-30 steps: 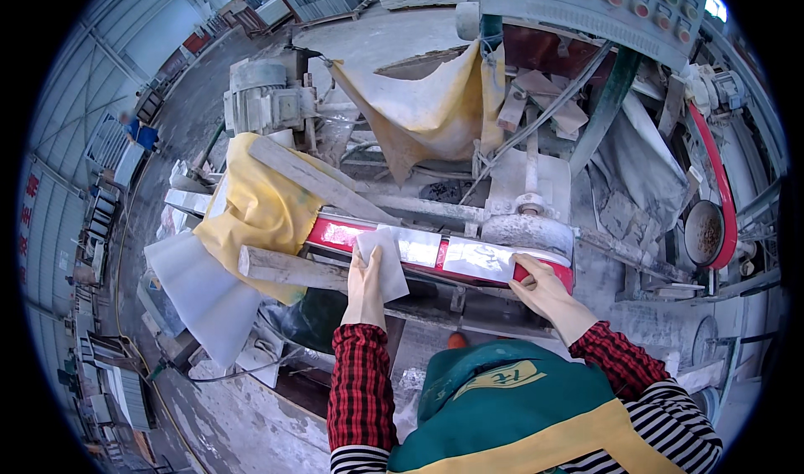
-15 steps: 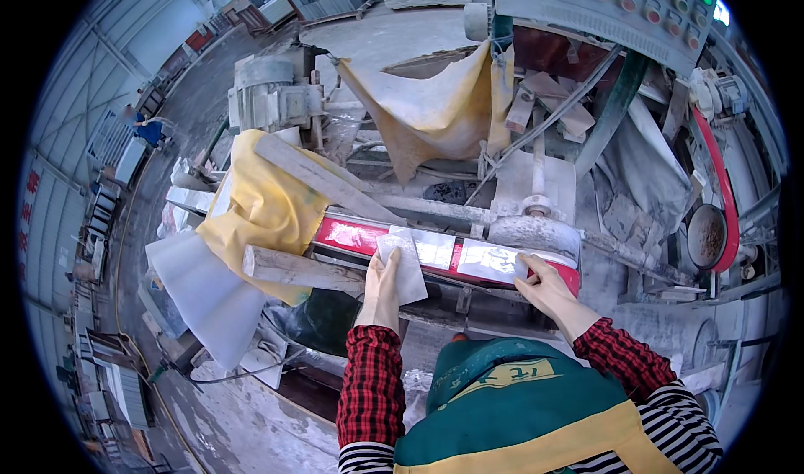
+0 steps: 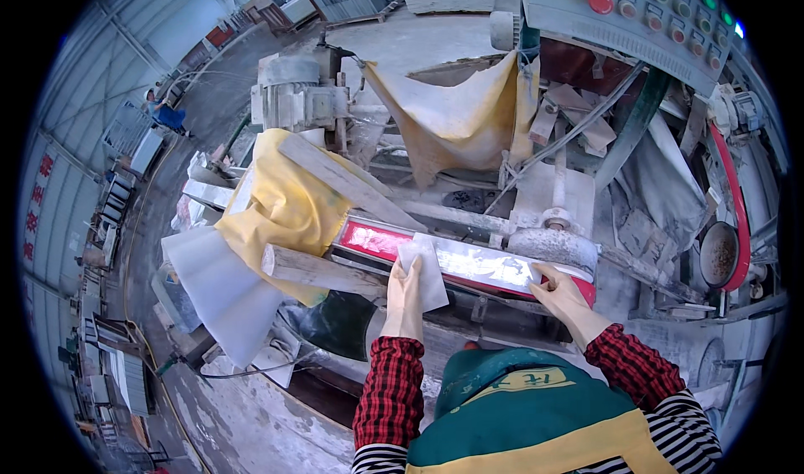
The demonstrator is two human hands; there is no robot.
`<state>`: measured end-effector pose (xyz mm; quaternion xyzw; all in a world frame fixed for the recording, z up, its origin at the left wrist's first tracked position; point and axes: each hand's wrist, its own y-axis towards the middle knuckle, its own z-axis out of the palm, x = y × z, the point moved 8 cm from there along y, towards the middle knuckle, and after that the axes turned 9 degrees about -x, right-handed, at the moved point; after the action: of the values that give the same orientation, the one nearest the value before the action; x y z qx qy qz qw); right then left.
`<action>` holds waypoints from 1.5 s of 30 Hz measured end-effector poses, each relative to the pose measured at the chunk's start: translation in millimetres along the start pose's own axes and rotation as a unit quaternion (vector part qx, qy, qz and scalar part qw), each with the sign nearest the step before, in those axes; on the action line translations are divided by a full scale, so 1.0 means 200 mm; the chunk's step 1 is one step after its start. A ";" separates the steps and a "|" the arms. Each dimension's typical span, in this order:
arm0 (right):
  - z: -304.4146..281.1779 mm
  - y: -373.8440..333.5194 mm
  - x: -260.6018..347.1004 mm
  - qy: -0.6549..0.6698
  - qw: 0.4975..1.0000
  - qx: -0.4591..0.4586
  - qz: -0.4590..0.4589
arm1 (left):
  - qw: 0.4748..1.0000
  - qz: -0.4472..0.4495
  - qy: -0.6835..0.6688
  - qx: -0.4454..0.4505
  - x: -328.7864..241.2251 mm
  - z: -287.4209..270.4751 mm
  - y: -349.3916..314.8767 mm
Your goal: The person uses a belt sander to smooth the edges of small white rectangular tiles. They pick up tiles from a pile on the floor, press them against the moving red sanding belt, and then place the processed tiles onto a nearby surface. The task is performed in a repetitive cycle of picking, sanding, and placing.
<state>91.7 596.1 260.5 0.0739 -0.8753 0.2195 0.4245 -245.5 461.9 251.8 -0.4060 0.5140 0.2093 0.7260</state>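
My left hand (image 3: 405, 294) is closed around a thin, pale rectangular tile (image 3: 434, 283), tilted over the near edge of a long red belt (image 3: 366, 239). On the belt lie glossy white tiles (image 3: 490, 265), end to end in a bright strip. My right hand (image 3: 559, 296) is at the right end of that strip, with thumb and fingers closed on the end tile's edge. Glare hides the joint between the tiles.
A yellow cloth (image 3: 289, 193) and a wooden post (image 3: 322, 270) lie left of the belt. A dusty wheel-like part (image 3: 553, 244) stands behind its right end. A control panel (image 3: 628, 22) hangs at upper right. A person (image 3: 167, 115) is far off at left.
The red gap between the two tiles on the belt has closed into one strip. My left hand still holds its tile. The whole view has shifted, so the scene sits further right and lower.
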 end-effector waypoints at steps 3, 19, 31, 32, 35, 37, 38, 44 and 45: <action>0.01 0.01 0.01 0.024 0.999 0.021 -0.004 | 1.000 0.028 -0.002 0.005 -0.07 0.01 -0.10; 0.60 0.24 0.35 0.168 0.973 0.143 -0.069 | 0.981 0.038 -0.082 -0.170 0.16 -0.61 -0.55; 0.89 0.32 0.49 0.108 0.973 0.152 -0.134 | 0.947 0.076 -0.085 -0.299 0.26 -0.98 -0.87; 0.90 0.31 0.50 0.106 0.973 0.161 -0.127 | 0.946 0.076 -0.082 -0.303 0.25 -0.99 -0.89; 0.88 0.30 0.53 0.097 0.974 0.177 -0.108 | 0.942 0.083 -0.094 -0.311 0.32 -1.06 -0.89; 0.87 0.29 0.55 0.098 0.974 0.180 -0.099 | 0.941 0.090 -0.101 -0.310 0.32 -1.06 -0.88; 0.86 0.28 0.57 0.089 0.975 0.178 -0.102 | 0.940 0.092 -0.101 -0.311 0.31 -1.04 -0.89; 0.86 0.28 0.61 0.074 0.974 0.180 -0.115 | 0.942 0.090 -0.104 -0.306 0.33 -1.05 -0.86; 0.85 0.28 0.62 0.067 0.974 0.186 -0.107 | 0.941 0.088 -0.102 -0.310 0.34 -1.05 -0.86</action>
<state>-125.8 576.8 246.7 0.2302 -0.7756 0.3361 0.4822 -217.2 184.7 224.2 -0.5403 0.3809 0.4616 0.5915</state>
